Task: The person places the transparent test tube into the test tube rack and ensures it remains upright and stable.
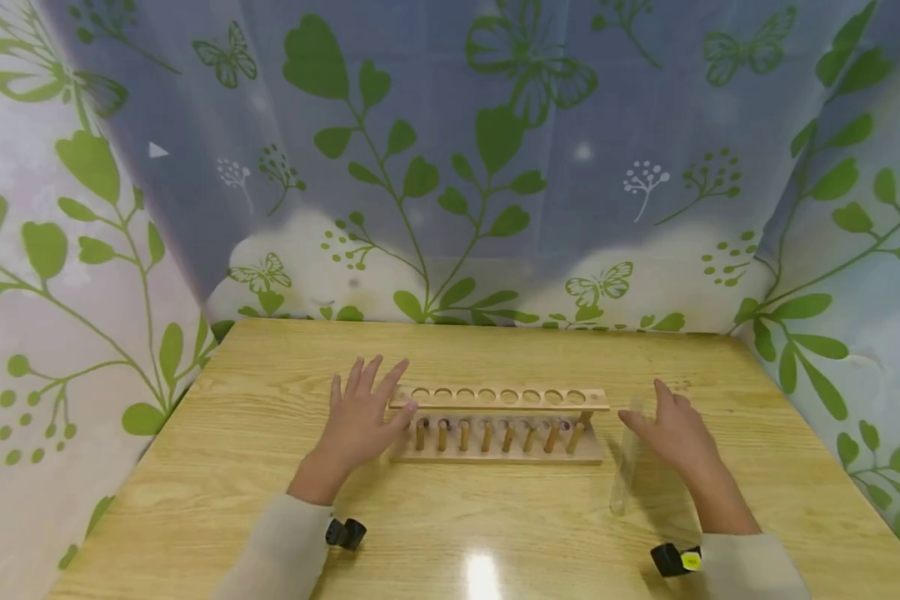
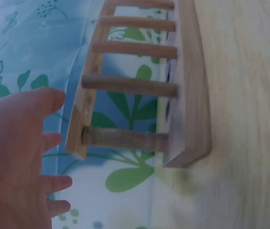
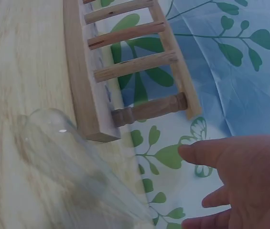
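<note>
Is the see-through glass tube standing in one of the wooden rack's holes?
No, the glass tube is lying on the table beside the wooden rack, near the right hand.

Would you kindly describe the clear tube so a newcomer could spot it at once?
On the table stands a long, pegged wooden rack. To its right, by the right hand, is the clear tube. Unlike the opaque rack, it is see-through and rounded at its near end.
</note>
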A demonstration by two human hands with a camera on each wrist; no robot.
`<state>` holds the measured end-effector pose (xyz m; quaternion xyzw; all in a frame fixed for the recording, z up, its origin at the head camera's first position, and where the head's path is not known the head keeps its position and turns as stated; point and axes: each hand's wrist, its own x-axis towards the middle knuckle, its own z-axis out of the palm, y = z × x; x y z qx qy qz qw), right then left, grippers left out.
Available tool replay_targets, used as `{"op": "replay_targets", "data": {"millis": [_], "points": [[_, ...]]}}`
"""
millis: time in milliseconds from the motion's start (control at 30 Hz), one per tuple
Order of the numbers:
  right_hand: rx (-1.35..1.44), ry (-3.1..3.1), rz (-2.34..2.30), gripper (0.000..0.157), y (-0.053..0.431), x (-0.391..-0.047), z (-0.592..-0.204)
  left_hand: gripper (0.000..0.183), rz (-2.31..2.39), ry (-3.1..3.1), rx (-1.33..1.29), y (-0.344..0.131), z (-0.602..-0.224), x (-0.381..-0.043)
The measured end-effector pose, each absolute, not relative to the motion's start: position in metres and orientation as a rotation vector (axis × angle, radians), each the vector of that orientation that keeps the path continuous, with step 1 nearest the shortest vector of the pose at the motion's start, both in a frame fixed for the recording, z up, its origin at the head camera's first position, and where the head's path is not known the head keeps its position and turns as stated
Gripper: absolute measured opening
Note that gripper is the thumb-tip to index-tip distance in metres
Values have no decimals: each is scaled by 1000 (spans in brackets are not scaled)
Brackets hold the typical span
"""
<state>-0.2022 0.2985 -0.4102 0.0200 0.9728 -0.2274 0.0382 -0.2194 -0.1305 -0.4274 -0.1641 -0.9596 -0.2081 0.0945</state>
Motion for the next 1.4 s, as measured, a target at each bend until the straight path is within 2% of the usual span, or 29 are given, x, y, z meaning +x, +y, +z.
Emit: {"op": "replay_targets", "data": {"millis": [367, 767, 833, 1000, 1400], "points": [[130, 2958, -735, 87, 301, -204, -419, 57, -667, -2739, -616, -118, -430, -220], [262, 2804, -801, 92, 300, -204, -429, 58, -621, -2733, -654, -113, -434, -223], [266, 2791, -803, 86, 300, -204, -430, 58, -629, -2731, -658, -113, -435, -223], [260, 2805, -784, 58, 298, -204, -432, 58, -655, -2738, -663, -113, -437, -223], [298, 2806, -790, 54, 295, -205, -442, 62, -660, -2785, -667, -109, -439, -221]]}}
